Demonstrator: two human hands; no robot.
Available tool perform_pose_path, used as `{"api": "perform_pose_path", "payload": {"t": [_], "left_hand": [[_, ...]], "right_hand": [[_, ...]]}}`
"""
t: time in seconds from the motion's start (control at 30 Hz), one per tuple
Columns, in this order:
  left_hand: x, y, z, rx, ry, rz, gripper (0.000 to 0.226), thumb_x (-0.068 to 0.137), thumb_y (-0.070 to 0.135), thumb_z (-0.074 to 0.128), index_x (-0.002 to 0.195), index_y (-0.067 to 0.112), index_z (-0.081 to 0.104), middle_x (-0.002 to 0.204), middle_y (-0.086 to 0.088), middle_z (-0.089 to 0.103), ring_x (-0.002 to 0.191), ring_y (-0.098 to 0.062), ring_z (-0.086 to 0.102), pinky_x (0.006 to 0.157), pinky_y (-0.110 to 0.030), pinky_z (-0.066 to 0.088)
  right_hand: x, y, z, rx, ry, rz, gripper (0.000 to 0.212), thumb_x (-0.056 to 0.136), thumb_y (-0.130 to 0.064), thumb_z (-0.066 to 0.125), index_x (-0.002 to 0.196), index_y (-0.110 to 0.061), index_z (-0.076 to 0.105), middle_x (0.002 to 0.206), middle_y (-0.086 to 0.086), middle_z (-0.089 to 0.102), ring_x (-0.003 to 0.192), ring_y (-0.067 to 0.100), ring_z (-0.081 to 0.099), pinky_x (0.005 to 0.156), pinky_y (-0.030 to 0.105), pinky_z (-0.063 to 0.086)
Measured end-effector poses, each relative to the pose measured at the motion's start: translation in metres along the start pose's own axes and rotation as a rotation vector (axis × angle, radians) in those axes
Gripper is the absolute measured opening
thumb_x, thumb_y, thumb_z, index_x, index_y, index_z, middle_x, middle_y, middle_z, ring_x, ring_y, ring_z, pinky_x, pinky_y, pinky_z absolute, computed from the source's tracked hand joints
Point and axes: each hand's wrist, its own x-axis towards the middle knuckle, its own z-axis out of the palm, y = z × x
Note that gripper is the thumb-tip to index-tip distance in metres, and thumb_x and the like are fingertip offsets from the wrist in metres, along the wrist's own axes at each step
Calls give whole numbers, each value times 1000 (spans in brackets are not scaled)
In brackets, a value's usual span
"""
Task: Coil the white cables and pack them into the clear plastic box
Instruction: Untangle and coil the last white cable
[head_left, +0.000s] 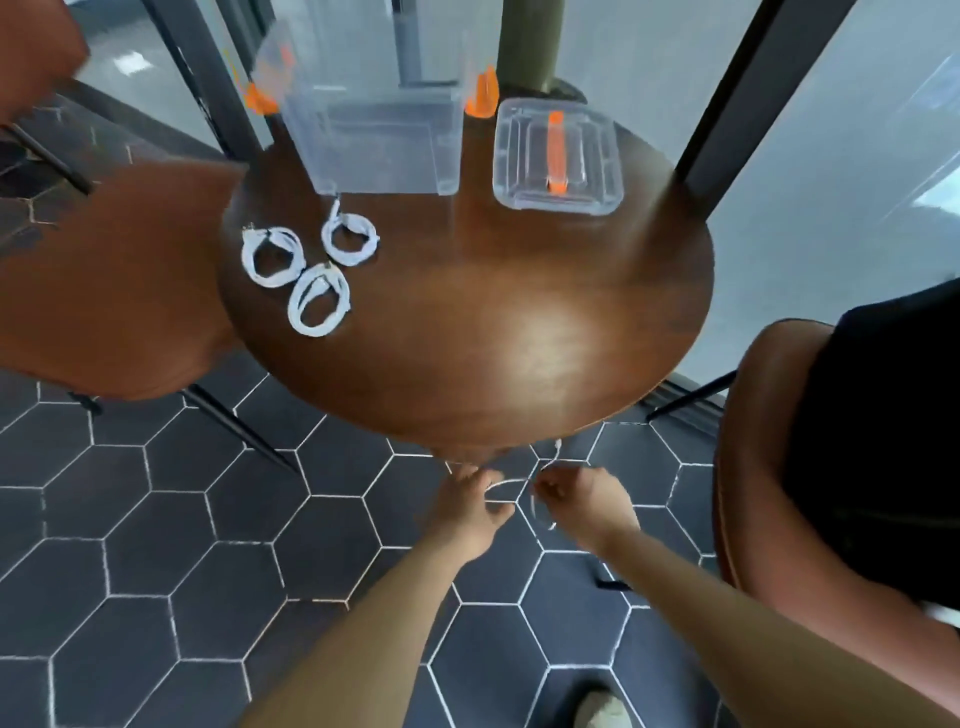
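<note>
Four white cables showed in the head view, three of them done.

Coils: one (271, 255) sat at left-centre of the table (519, 322), one (349, 236) up and right of it, just beside the box, and one (318, 300) below the two. They lay close together as a cluster. Each was a flat round loop of several turns with its plug ends tucked at the top. None was in the box yet.

The fourth cable (511, 488) was at bottom centre of frame, below the table's near edge and over the dark hex floor tiles. It was thin, limp and partly looped. Its visible strands ran left-right across the gap between the hands, one tail curved down by the right wrist, and one end stuck up toward the table rim.

- Left hand (467, 512): fingers curled, pinching the cable's left side.
- Right hand (579, 499): fingers curled, gripping the right side.
- Motion blur hid the exact finger contact.

The hands were level and close together, so neither was clearly nearer the cable. My read is that the next wrap turns on feeding it sideways from one hand to the other.

The clear box (363, 156) stood open at top centre, across the table from the hands, with orange latches on both sides. Nothing showed inside it. A clear lid (558, 156) with an orange handle lay to its right; it could be a second small container, can't tell.

My judgement: coiling nearly finished, packing not started. The coils lay up and left of the hands, so the left hand had the shorter reach to them.
</note>
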Motion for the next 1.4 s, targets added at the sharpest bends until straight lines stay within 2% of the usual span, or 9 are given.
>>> {"api": "perform_pose_path", "payload": {"t": [0.2,0.33,0.5,0.63,0.77,0.9,1.03,1.23,1.4], "left_hand": [[-58,16,-59,-109,85,-146,32,99,32,57,86,5,68,89,-13,69,88,-32,64,72,-37,42],[-93,24,-97,-154,156,-211,33,99,31,57,74,9,60,70,-8,62,74,-31,59,62,-38,34],[-132,35,-143,-373,230,-249,17,96,24,63,95,9,72,90,-3,73,87,-18,64,76,-32,46],[-162,39,-186,-667,219,-306,14,96,17,63,87,10,71,75,-3,74,77,-18,68,79,-34,48],[-178,42,-235,-811,183,-298,21,98,20,60,84,10,72,68,-4,69,71,-15,68,86,-41,52],[-179,49,-283,-963,203,-288,21,100,16,59,83,6,68,63,-5,52,63,-19,56,92,-52,55],[-183,68,-334,-1017,169,-171,21,100,15,58,85,5,68,57,1,46,61,-18,46,84,-45,55],[-172,98,-390,-817,169,42,22,101,23,56,91,14,74,69,1,58,64,-9,49,74,-21,46],[-150,126,-413,-778,228,70,22,102,18,56,93,9,74,61,1,50,59,-7,46,61,-8,40]], "right_hand": [[-52,-34,-71,190,1,-62,32,96,-32,59,64,-26,57,56,-6,49,59,14,44,56,31,37],[-69,-51,-104,386,0,59,36,94,-36,59,62,-20,54,61,3,63,63,24,59,65,39,51],[-97,-82,-159,527,79,48,30,95,-32,59,68,-19,61,60,-3,64,54,19,56,62,42,53],[-107,-117,-222,776,198,31,26,96,-23,63,73,-13,65,61,6,65,55,21,58,59,45,56],[-104,-162,-280,997,277,12,20,97,-13,62,85,2,66,62,8,66,56,18,60,56,36,55],[-106,-210,-318,1110,384,1,19,99,-12,59,87,-1,69,62,4,64,56,15,61,52,27,56],[-108,-246,-358,1090,547,-63,29,95,-23,64,80,2,68,63,9,59,56,17,55,57,28,49],[-94,-278,-422,1091,656,-252,18,93,-25,66,76,-23,72,72,-2,69,75,18,66,74,33,53],[-63,-284,-460,1028,609,-396,15,96,-17,64,85,-10,70,77,-6,65,78,7,58,77,23,47]]}}
